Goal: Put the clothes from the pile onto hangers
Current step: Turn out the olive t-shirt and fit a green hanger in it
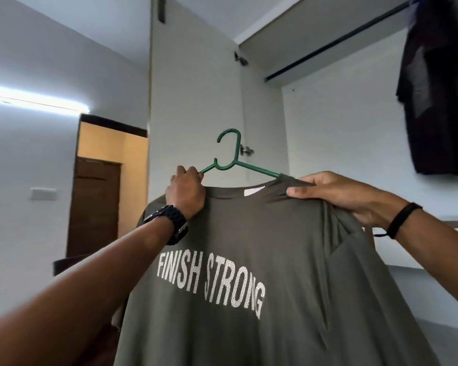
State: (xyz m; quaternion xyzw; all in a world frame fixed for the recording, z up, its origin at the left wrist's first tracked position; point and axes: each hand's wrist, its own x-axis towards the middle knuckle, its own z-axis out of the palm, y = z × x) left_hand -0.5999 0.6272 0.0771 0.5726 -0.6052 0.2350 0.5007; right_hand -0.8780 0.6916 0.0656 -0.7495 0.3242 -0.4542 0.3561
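An olive-green T-shirt (262, 233) with white "FINISH STRONG" lettering hangs in front of me, held up at chest height. A green plastic hanger (233, 159) sticks out of its neck opening, hook upward. My left hand (187, 192) grips the hanger's left arm together with the shirt's left shoulder. My right hand (336, 192) pinches the shirt's right shoulder where the hanger's right arm goes under the fabric. The rest of the hanger is hidden inside the shirt.
An open white wardrobe stands ahead with a dark rail (336, 46) running up to the right. Dark garments (436, 96) hang on the rail at the far right. A wardrobe door (196, 88) stands open, with a brown doorway (98, 186) at left.
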